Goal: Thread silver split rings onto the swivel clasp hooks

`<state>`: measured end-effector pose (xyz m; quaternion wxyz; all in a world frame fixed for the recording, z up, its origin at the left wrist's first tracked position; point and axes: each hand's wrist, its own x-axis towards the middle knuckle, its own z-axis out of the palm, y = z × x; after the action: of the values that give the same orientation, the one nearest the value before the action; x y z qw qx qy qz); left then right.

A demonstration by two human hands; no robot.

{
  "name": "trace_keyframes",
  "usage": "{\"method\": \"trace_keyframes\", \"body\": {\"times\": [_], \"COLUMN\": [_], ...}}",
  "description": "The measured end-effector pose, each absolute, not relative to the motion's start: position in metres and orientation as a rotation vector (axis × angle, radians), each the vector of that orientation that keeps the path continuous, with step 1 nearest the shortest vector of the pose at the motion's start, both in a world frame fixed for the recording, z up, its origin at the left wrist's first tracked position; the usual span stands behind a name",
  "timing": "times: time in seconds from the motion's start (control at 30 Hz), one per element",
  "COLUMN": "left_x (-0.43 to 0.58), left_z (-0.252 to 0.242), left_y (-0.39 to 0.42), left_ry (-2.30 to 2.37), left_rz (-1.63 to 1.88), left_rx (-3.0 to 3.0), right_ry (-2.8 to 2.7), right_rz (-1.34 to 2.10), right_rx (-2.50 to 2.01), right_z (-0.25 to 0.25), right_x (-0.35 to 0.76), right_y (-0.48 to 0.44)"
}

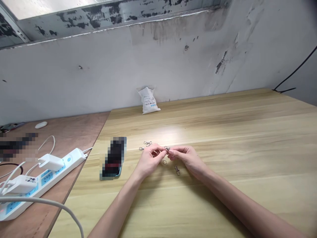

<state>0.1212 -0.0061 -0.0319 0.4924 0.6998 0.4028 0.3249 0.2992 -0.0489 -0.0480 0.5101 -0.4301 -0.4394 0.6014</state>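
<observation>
Between the fingertips of both hands is a small silver swivel clasp [167,148], held just above the wooden table. My left hand [152,159] has its thumb and forefinger pinched at the clasp's left side. From the right, my right hand [186,158] pinches the same clasp, thumb in front. Its finer parts are partly covered by the fingers. Under the hands lies a small metal split ring [164,162]. Another swivel clasp [177,170] rests on the table below my right hand. Beyond my left hand are more metal clasps [148,143], partly bunched together.
A pixelated phone [114,158] lies left of my left hand. The white plastic packet [149,100] leans near the wall. On the brown table at left sits a power strip [47,180] with chargers, and a white cable [61,206] crosses the lower left.
</observation>
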Motion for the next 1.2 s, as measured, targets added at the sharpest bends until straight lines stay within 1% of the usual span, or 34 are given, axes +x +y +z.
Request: {"method": "trace_keyframes", "body": {"times": [0.33,0.73,0.93,1.03,1.2], "left_x": [0.1207,0.1255,0.1237,0.1213,0.1193], "left_z": [-0.0305,-0.0350,-0.0318,-0.0315,-0.0350], "left_y": [-0.0069,-0.0119,-0.0125,-0.0115,-0.0105], "left_ry": [0.988,1.064,1.125,1.177,1.236], "left_rz": [0.865,0.914,0.869,0.849,0.799], "left_rx": [1.834,1.867,2.060,2.227,2.552], "right_ry": [-1.009,-1.037,-1.039,-1.123,-1.444], "right_rz": [1.512,1.410,1.408,1.298,0.918], "right_rx": [-0.993,-1.076,-1.111,-1.143,-1.273], "right_z": [-0.0509,-0.0436,-0.0469,-0.0454,-0.0457], "right_x": [0.2992,0.2966,0.2941,0.2965,0.3033], "right_y": [-0.0493,-0.0516,-0.0517,-0.0501,-0.0496]}}
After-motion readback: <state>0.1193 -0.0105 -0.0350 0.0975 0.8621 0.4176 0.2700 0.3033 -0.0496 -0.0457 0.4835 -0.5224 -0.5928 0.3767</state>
